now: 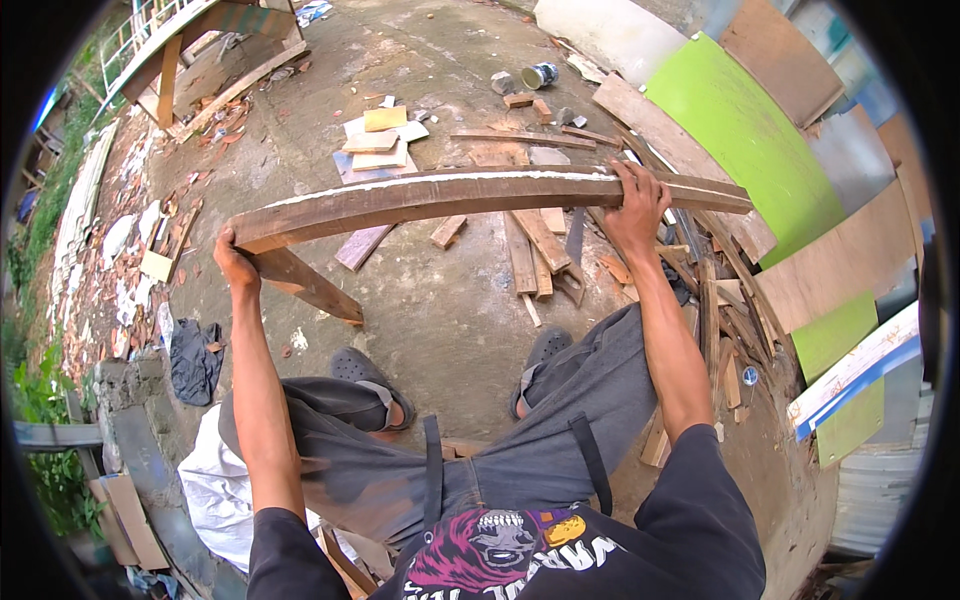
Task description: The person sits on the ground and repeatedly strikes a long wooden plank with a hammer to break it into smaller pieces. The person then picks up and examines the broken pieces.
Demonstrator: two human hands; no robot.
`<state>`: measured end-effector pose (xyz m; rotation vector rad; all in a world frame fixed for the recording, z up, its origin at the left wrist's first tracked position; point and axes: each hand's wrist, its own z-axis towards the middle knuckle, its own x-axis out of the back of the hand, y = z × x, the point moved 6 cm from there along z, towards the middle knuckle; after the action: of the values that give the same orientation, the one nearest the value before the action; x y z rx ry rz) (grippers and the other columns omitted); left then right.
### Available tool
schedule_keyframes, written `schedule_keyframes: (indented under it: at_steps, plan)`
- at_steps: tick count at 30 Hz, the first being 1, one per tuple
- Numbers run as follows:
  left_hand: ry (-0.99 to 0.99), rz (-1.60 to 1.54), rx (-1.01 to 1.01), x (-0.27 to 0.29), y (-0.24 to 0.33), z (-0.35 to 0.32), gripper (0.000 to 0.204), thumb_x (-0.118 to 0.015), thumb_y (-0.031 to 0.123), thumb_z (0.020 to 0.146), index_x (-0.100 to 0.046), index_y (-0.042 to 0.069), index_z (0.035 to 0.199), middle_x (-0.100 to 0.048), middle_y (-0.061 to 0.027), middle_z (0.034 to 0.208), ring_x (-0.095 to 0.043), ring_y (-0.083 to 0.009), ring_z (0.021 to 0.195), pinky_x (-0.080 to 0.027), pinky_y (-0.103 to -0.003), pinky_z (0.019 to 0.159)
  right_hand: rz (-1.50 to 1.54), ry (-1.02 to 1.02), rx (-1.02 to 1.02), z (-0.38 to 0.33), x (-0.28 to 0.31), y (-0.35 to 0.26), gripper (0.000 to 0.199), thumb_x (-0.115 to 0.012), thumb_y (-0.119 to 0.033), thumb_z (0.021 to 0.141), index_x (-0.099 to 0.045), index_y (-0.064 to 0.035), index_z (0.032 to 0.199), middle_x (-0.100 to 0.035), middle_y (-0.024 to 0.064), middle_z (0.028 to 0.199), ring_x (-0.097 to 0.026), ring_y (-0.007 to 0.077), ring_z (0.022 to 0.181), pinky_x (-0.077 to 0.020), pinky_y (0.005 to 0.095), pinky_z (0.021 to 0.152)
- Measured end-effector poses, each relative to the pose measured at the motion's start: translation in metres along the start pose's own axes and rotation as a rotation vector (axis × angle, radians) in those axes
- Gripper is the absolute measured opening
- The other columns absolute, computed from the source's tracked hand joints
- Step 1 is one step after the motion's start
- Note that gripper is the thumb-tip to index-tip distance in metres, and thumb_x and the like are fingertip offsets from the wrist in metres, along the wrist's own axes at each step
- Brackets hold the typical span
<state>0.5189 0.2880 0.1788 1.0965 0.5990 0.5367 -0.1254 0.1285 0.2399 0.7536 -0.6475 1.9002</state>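
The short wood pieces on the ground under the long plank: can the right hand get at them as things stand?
Probably not at once. The right hand is closed over the top edge of the long plank, which both hands hold up, and the short wood pieces lie lower, on the concrete beyond the feet. The left hand grips the other end.

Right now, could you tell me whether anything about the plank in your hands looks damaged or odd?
The long plank held between the left hand and right hand looks weathered, with a whitish streak along its top edge. A short wooden piece juts down at an angle from its left end. Offcuts lie scattered on the concrete below.
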Motion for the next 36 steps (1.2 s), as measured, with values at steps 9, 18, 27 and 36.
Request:
schedule_keyframes:
  at_steps: [9, 18, 27, 36]
  plan:
    - [0.103, 0.047, -0.024, 0.032, -0.013, 0.016, 0.045, -0.044, 0.030, 0.091, -0.063, -0.008, 0.107, -0.065, -0.0118, 0.105, -0.057, -0.0217, 0.101, -0.040, -0.034, 0.095, -0.017, -0.055, 0.035, 0.000, -0.004, -0.011, 0.075, -0.072, -0.001, 0.061, -0.057, -0.0222, 0.131, -0.051, 0.0009, 0.137, -0.044, 0.0227, 0.132, -0.0213, 0.0518, 0.114]
    - [0.092, -0.011, 0.073, 0.013, 0.002, -0.001, 0.043, -0.045, 0.033, 0.091, -0.064, -0.004, 0.102, -0.064, -0.0091, 0.097, -0.057, -0.0198, 0.093, -0.042, -0.033, 0.088, -0.070, -0.104, 0.179, 0.001, 0.002, -0.019, 0.082, -0.075, -0.003, 0.060, -0.052, -0.0230, 0.136, -0.055, 0.0012, 0.135, -0.043, 0.0228, 0.134, -0.0180, 0.0526, 0.118]
    - [0.074, 0.000, 0.060, 0.029, 0.001, 0.002, 0.049, -0.042, 0.035, 0.092, -0.066, -0.005, 0.110, -0.067, -0.0118, 0.103, -0.059, -0.0213, 0.100, -0.042, -0.034, 0.092, 0.066, -0.441, 0.336, -0.007, -0.013, -0.033, 0.080, -0.081, -0.012, 0.061, -0.053, -0.0156, 0.136, -0.060, 0.0119, 0.115, -0.058, 0.0324, 0.108, -0.0453, 0.0448, 0.092]
    - [0.146, 0.035, 0.039, 0.016, 0.023, -0.013, 0.058, -0.039, 0.044, 0.098, -0.066, -0.005, 0.114, -0.068, -0.0153, 0.107, -0.061, -0.0222, 0.103, -0.043, -0.035, 0.095, 0.078, -0.391, 0.323, -0.007, -0.013, -0.038, 0.069, -0.081, -0.014, 0.060, -0.056, -0.0084, 0.124, -0.060, 0.0120, 0.114, -0.059, 0.0329, 0.104, -0.0458, 0.0433, 0.090]
